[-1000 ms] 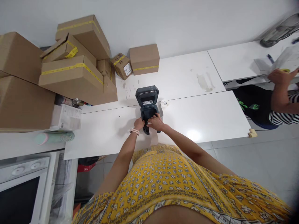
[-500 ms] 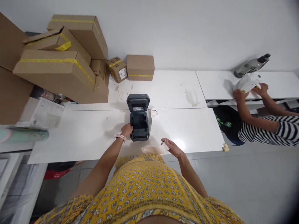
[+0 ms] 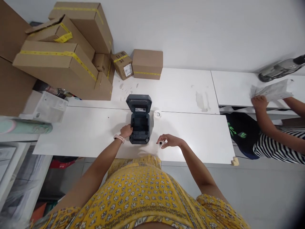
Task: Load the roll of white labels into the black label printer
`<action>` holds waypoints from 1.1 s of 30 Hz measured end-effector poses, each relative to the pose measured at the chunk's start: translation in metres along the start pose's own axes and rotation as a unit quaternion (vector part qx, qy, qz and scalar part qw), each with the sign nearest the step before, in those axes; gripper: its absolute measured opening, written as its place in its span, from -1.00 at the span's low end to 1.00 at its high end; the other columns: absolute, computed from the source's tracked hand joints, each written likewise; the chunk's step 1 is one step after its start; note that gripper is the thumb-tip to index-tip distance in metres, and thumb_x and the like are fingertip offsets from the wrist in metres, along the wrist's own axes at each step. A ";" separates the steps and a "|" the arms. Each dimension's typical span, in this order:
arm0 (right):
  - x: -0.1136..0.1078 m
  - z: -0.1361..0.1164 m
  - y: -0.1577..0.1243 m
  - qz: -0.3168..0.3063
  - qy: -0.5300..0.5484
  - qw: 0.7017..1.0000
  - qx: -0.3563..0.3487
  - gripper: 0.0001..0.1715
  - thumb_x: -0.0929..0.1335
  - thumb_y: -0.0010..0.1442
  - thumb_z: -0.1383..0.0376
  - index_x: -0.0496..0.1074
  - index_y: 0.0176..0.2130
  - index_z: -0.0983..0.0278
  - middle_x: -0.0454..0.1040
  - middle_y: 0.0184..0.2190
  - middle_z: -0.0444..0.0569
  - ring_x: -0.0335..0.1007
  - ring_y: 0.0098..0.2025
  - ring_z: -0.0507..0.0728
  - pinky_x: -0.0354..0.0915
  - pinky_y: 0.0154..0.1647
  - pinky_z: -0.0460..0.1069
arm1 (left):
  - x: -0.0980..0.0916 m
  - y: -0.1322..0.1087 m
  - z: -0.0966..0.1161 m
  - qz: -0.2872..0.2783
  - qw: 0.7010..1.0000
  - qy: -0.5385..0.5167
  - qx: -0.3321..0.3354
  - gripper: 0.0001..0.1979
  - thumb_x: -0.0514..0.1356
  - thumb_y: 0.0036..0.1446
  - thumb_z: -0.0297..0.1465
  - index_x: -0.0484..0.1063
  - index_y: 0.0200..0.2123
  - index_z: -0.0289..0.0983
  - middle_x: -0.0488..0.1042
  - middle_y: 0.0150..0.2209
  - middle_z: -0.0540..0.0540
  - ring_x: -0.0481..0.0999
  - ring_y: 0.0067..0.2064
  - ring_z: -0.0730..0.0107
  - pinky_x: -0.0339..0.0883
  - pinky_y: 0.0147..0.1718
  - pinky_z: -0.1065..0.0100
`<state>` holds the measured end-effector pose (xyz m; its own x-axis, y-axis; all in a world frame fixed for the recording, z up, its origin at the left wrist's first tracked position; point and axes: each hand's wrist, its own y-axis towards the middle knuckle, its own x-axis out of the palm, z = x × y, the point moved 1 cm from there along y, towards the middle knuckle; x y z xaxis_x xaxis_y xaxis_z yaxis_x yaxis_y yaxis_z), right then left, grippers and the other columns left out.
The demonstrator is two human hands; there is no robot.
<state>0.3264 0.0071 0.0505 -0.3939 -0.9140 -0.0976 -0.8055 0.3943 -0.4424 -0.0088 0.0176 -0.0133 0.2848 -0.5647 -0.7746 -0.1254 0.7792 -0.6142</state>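
Observation:
A dark grey label printer (image 3: 140,127) stands on the white table with its lid (image 3: 139,101) raised and its inner bay showing. My left hand (image 3: 126,130) grips the printer's left side, fingers curled over the edge of the bay. To the printer's right, near the table's front edge, my right hand (image 3: 170,140) has thumb and fingertips around a small white paper roll (image 3: 161,144) with a dark core hole facing up. Whether that roll touches the table, I cannot tell. Another white roll (image 3: 157,114) rests by the printer's right rear corner.
Taped cardboard boxes (image 3: 52,68) are stacked at the left; two smaller ones, including a brown box (image 3: 147,63), sit at the wall. A green bottle (image 3: 30,126) lies far left. At right, another person's hands (image 3: 260,103) handle a plastic bag (image 3: 276,90) beside a clear bottle (image 3: 276,69).
My right hand has moved left toward the printer and turned, bringing the small roll from lying sideways to core-up. My left hand stays on the printer. The co-worker's bag has been spread flatter.

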 end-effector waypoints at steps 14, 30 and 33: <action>-0.021 0.089 0.076 0.324 -0.144 0.934 -0.049 -0.60 0.36 0.07 0.45 0.47 -0.09 0.16 0.55 -0.02 -0.03 0.39 0.07 0.22 0.37 0.07 0.16 | -0.008 -0.012 0.011 -0.021 0.998 0.055 -0.021 -0.64 -0.09 0.33 -0.28 0.34 0.01 -0.31 0.53 -0.06 -0.31 0.53 0.00 -0.02 0.37 -0.15 0.16; -0.067 0.119 0.083 0.401 0.089 0.911 -0.039 -0.03 0.50 -0.03 0.09 0.16 0.28 0.09 0.14 0.34 0.02 0.09 0.34 0.27 0.09 0.34 0.26 | -0.010 -0.018 0.016 -0.033 0.997 0.059 -0.030 -0.67 -0.12 0.36 -0.27 0.31 -0.01 -0.30 0.54 -0.11 -0.27 0.55 -0.04 0.02 0.37 -0.17 0.19; -0.083 0.108 0.114 0.377 0.047 0.923 -0.052 0.10 0.56 -0.16 0.11 0.16 0.28 0.15 0.18 0.31 0.06 0.09 0.33 0.30 0.02 0.36 0.27 | -0.010 -0.019 0.016 -0.037 0.997 0.051 -0.033 -0.66 -0.12 0.36 -0.27 0.29 0.02 -0.29 0.54 -0.09 -0.27 0.55 -0.04 0.03 0.37 -0.17 0.20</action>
<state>0.3153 0.1179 -0.0876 -0.8934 -0.3647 -0.2624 -0.3221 0.9270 -0.1920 0.0062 0.0126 0.0082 0.1974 -0.6470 -0.7365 -0.1709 0.7171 -0.6757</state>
